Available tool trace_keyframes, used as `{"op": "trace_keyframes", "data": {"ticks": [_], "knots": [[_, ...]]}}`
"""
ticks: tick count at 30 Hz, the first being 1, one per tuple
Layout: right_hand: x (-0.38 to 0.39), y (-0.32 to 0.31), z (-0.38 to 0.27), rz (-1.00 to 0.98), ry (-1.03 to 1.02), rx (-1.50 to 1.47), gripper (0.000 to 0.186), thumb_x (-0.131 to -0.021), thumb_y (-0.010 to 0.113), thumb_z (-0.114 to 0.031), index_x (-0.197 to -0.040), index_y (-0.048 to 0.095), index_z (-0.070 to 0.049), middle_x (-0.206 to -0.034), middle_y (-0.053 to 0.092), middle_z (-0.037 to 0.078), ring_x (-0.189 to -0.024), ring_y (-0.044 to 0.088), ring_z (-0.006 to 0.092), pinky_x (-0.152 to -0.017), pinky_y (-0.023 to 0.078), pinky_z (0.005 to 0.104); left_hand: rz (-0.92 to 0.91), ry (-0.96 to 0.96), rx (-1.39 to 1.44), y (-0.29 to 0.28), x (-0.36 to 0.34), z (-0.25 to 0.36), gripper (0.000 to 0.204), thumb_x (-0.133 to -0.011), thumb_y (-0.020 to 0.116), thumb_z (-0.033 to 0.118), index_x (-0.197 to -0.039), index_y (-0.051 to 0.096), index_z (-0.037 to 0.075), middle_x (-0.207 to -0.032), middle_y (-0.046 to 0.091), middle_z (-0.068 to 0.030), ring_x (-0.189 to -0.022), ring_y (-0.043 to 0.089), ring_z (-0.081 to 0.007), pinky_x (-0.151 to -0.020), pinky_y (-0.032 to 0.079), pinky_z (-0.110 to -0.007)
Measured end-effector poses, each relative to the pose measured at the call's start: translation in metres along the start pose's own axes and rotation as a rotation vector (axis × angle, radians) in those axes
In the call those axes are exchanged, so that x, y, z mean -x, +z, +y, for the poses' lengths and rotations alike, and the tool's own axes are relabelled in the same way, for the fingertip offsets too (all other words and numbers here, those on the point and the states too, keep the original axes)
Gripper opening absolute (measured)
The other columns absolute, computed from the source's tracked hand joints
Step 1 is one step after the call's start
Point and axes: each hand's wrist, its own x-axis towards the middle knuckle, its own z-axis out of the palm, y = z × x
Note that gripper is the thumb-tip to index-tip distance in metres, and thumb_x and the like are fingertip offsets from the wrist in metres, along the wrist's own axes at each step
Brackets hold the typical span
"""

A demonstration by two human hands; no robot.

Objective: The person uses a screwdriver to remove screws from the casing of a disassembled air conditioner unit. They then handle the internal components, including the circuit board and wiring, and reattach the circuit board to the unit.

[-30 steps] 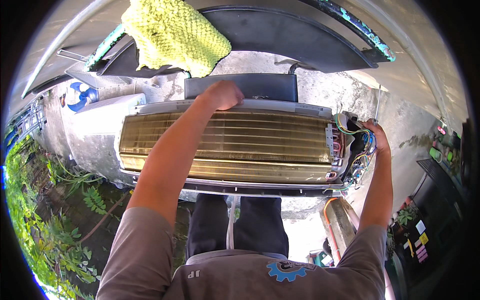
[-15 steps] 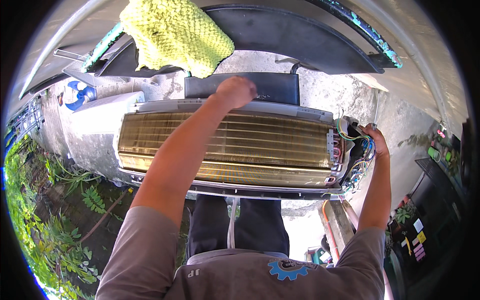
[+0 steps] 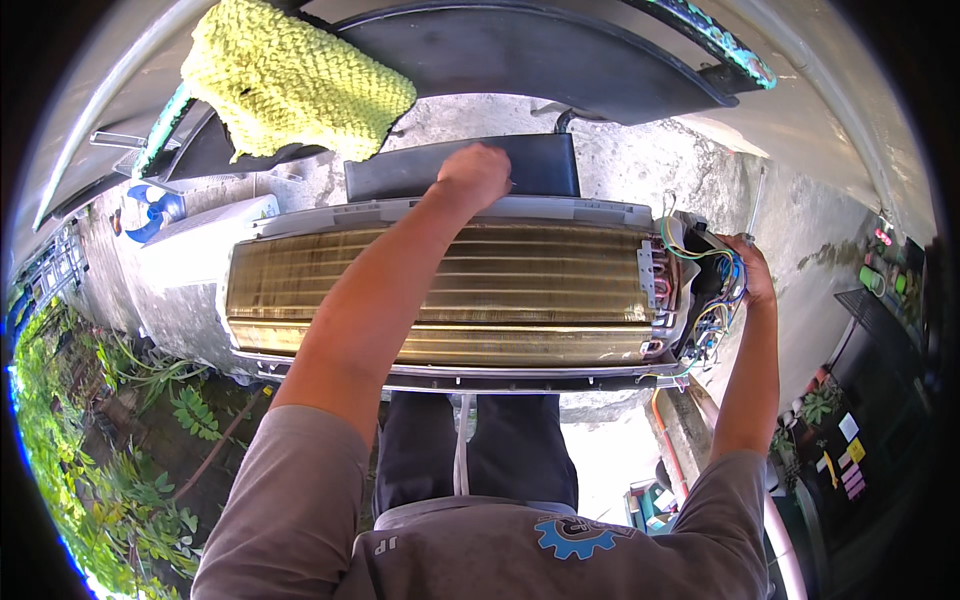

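An air conditioner indoor unit (image 3: 540,290) with its cover off lies crosswise before me, its gold-coloured coil fins facing up. My left arm reaches across it. My left hand (image 3: 476,175) is closed over the black chair seat (image 3: 400,178) just beyond the unit; its fingertips are hidden, and I cannot make out what is in them. My right hand (image 3: 752,268) is closed at the unit's right end, beside the loose coloured wires (image 3: 715,320). From it a thin metal shaft, which looks like a screwdriver (image 3: 757,200), points away from me.
A yellow textured cloth (image 3: 300,85) hangs over the black chair back (image 3: 540,60). At the left are a white panel (image 3: 210,228) and a blue fan (image 3: 155,212). Green plants (image 3: 110,490) grow at the lower left. An orange hose (image 3: 668,445) runs at the lower right.
The view has shifted, so the chair and cloth appear farther left. My left hand has come down closer to the chair seat. My right hand keeps its place at the wired end.
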Motion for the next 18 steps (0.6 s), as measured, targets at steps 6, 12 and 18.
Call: {"op": "trace_keyframes", "data": {"ticks": [6,12,18], "knots": [[0.009,-0.04,0.027,0.088,-0.044,0.028,0.023,-0.103,0.066,-0.028,-0.107,0.066,-0.005,-0.097,0.071,0.004,-0.084,0.067,0.0135,-0.078,0.055,0.0296,-0.081,-0.092,0.144,-0.019,0.008,-0.001,0.03,-0.093,0.067,0.037,-0.107,0.081,0.014,-0.116,0.078,-0.0106,-0.113,0.073,-0.0314,-0.1,0.058,-0.044],[0.048,-0.042,0.034,0.542,-0.103,0.357,0.029,-0.1,0.07,-0.036,-0.104,0.062,-0.009,-0.073,0.056,-0.001,-0.061,0.055,0.01,-0.05,0.046,0.0324,0.044,-0.157,0.381,-0.037,0.018,-0.021,0.031,-0.088,0.071,0.037,-0.102,0.079,0.011,-0.106,0.08,-0.0143,-0.103,0.076,-0.0318,-0.098,0.058,-0.039],[0.149,-0.052,0.046,0.645,-0.1,0.477,0.026,-0.101,0.064,-0.026,-0.116,0.064,-0.005,-0.073,0.058,0.005,-0.051,0.053,0.0134,-0.046,0.044,0.0318,0.187,-0.252,0.777,-0.064,0.074,-0.016,0.026,-0.088,0.075,0.027,-0.101,0.076,0.004,-0.091,0.078,-0.0116,-0.086,0.074,-0.0188,-0.082,0.058,-0.032]]}}
